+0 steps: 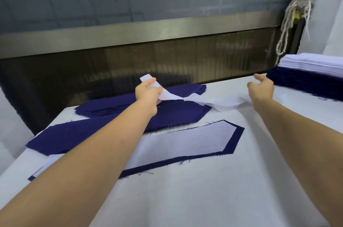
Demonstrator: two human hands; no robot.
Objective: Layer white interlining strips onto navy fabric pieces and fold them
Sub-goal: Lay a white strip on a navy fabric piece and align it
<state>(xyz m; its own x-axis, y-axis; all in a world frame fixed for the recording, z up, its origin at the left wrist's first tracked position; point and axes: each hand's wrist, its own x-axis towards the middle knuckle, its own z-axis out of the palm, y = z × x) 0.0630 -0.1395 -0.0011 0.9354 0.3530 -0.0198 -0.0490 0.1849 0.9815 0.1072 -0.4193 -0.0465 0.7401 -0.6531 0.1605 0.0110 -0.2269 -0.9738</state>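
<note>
Hands | left hand (147, 92) grips interlining strip (172, 96) | right hand (261, 89): cannot tell grip

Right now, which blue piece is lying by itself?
The nearest one, topped by a white strip; the other blue pieces lie in stacks.

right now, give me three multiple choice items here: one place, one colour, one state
1. Where does the white stack sit?
A. under the left arm
B. on the navy pile at far right
C. on the floor
2. What colour frames the flat strip nearest the person?
A. navy
B. red
C. grey
3. What is the left grip doing?
A. lying flat on the table
B. hanging empty
C. holding a lifted strip
Key: 1 B, it tops that pile; 2 A, a navy edge shows around it; 3 C, it pinches the strip's end.
</note>
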